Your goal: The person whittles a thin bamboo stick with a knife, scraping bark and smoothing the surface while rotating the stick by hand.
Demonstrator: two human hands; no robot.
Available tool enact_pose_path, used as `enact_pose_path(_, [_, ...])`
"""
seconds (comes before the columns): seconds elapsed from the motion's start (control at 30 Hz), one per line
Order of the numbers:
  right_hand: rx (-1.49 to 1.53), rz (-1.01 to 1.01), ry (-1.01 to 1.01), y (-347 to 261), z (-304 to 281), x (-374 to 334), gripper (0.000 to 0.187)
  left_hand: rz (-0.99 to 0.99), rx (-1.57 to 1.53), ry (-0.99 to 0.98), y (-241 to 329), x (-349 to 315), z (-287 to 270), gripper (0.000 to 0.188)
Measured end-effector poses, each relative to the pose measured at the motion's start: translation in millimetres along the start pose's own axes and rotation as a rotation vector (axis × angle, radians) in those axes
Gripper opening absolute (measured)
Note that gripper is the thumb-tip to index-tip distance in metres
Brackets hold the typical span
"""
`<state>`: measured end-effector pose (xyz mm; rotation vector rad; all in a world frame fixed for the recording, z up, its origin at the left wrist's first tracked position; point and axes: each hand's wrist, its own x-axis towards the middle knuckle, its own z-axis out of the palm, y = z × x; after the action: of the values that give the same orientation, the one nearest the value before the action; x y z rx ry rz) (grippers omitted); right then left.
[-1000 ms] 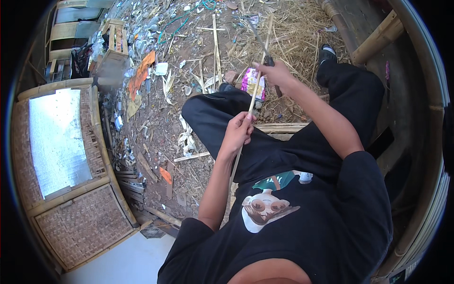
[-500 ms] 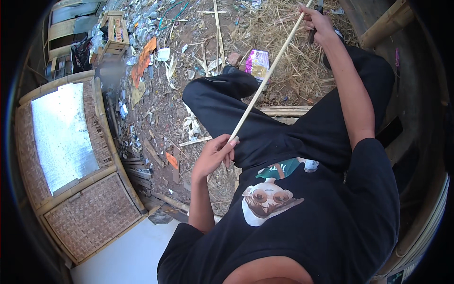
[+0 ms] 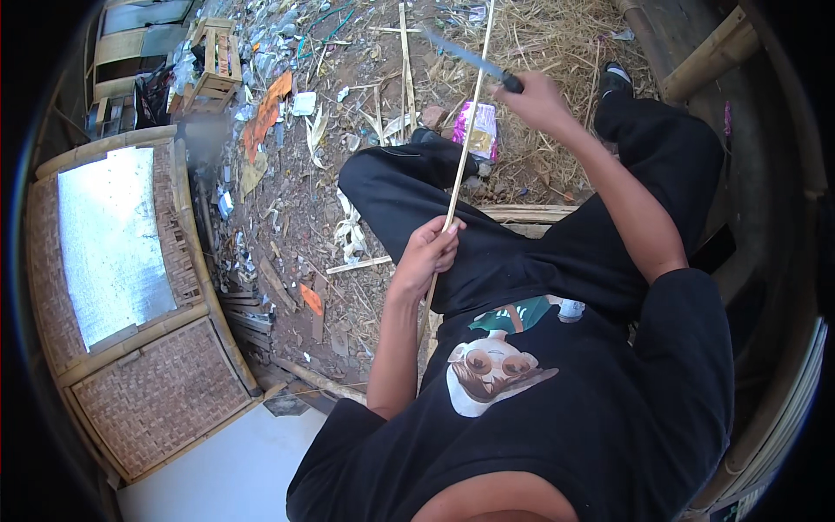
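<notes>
My left hand point(image 3: 430, 250) is closed around a long, thin bamboo strip point(image 3: 470, 129) in front of my waist. The strip stands nearly upright in the view, running past the top edge, while its lower end passes beside my left forearm. My right hand point(image 3: 537, 102) grips a knife point(image 3: 507, 80) by its dark handle. Its blade point(image 3: 457, 50) points up and to the left and crosses the strip in the view; whether it touches cannot be made out. The fingers of my right hand are partly hidden behind its back.
A woven bamboo panel point(image 3: 152, 396) with a shiny sheet point(image 3: 117, 248) stands at the left. Beyond my legs, litter and straw point(image 3: 557, 70) cover the ground, with a pink and yellow packet point(image 3: 476, 130). A wooden crate point(image 3: 217, 65) sits far left; a bamboo pole point(image 3: 713, 52) is far right.
My right hand has let go of the strip's far part and moved left and nearer, swinging the knife blade across it. My left hand has risen slightly right; the strip is steeper.
</notes>
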<state>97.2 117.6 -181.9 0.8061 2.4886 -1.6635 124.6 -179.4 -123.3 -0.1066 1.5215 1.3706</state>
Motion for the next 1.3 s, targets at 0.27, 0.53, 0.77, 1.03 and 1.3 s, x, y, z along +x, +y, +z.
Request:
enact_pose_path(0.27, [0.501,0.053,-0.140,-3.5,61.1,-26.9,0.032,0.096,0.063,0.055,7.2,40.9,23.6,0.029])
enact_pose_path(0.53, [0.250,0.116,-0.130,25.2,41.5,8.2,0.047,0.075,0.092,0.124,-5.7,38.1,27.5,0.025])
enact_pose_path(0.77, [-0.133,-0.083,-0.183,16.7,32.2,-6.7,0.055,0.140,0.168,0.192,-3.8,60.3,24.5,0.025])
enact_pose_path(1.03, [-0.277,-0.162,-0.340,44.5,42.2,-23.0,0.029,0.166,0.166,0.221,-14.5,93.5,20.2,0.027])
enact_pose_path(1.3, [-0.467,0.035,-0.133,48.5,73.6,-28.3,0.028,0.286,0.446,0.389,-42.1,124.0,11.1,0.030])
